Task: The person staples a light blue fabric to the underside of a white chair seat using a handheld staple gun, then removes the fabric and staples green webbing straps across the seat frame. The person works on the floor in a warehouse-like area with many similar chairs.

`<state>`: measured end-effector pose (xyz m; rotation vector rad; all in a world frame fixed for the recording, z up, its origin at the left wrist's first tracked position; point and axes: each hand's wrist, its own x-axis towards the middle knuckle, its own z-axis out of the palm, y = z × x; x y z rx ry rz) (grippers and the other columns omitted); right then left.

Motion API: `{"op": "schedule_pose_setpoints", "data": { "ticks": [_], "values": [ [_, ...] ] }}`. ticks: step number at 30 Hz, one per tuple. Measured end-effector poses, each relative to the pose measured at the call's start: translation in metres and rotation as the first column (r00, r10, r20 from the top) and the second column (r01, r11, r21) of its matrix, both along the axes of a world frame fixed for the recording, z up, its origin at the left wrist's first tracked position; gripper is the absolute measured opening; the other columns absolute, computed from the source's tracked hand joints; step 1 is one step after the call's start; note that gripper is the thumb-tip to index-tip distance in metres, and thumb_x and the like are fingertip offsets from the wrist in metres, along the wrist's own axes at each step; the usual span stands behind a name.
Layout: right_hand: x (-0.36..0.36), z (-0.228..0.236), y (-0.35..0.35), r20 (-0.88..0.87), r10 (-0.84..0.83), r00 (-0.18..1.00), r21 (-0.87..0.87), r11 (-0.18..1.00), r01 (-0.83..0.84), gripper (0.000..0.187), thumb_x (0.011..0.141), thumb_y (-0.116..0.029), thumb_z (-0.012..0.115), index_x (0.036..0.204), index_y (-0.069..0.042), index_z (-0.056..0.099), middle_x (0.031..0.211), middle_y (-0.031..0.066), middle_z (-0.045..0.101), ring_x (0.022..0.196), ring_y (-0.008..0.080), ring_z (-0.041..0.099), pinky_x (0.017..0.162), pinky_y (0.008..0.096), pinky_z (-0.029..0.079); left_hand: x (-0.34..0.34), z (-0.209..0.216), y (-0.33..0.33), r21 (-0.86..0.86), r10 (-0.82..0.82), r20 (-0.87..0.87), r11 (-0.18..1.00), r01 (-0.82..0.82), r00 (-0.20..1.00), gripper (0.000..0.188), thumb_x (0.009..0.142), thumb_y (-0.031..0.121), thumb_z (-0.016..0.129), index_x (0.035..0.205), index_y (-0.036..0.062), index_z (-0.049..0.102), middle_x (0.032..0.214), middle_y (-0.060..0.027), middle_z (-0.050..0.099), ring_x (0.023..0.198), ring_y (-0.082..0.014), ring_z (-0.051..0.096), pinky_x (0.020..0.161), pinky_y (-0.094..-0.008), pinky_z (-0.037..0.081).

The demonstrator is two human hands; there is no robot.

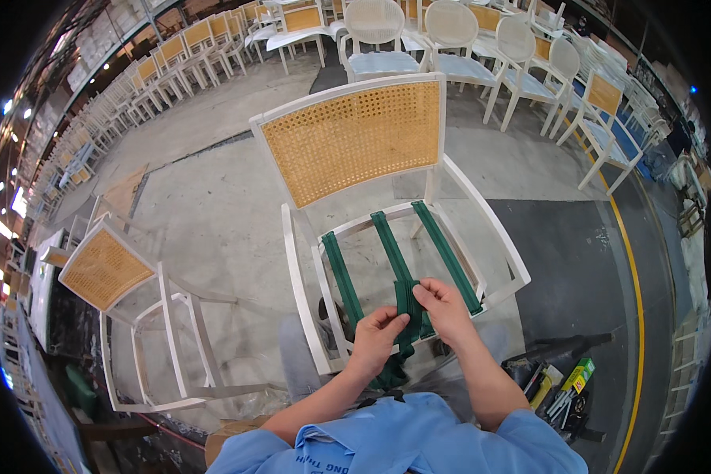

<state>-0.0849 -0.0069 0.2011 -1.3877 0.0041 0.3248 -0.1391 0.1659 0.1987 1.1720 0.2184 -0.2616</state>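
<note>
In front of me stands a white armchair frame (299,261) with a woven cane back (355,134). Three green webbing straps run from the back rail to the front of its open seat; the left strap (341,272) and the right strap (448,257) lie along the sides. At the front of the middle strap (407,296), both hands pinch the green webbing. My left hand (378,333) grips its left edge, thumb and fingers together. My right hand (444,308) holds the right edge, thumb on top. Loose webbing (391,371) bunches below, towards my lap.
At the left stands another white chair frame (174,347) with a cane back and open seat. Hand tools and a green-yellow box (578,375) lie in a dark bag at the lower right. Rows of chairs (458,47) line the back. A yellow floor line (632,261) curves along the right.
</note>
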Motion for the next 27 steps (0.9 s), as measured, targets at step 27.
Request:
{"op": "schedule_pose_setpoints", "data": {
  "ticks": [27],
  "values": [
    [0.055,-0.020,0.030,0.618,0.238,0.749,-0.510,0.847,0.152,0.015,0.090,0.000,0.076,0.105,-0.003,0.072,0.097,0.0119,0.069,0.084,0.0318,0.069,0.071,0.0384,0.057,0.065,-0.018,0.029,0.363,0.140,0.158,0.912,-0.189,0.978,0.019,0.099,0.012,0.076,0.113,0.0034,0.068,0.097,-0.0019,0.069,0.083,-0.0127,0.063,0.079,-0.0263,0.050]
  ]
}}
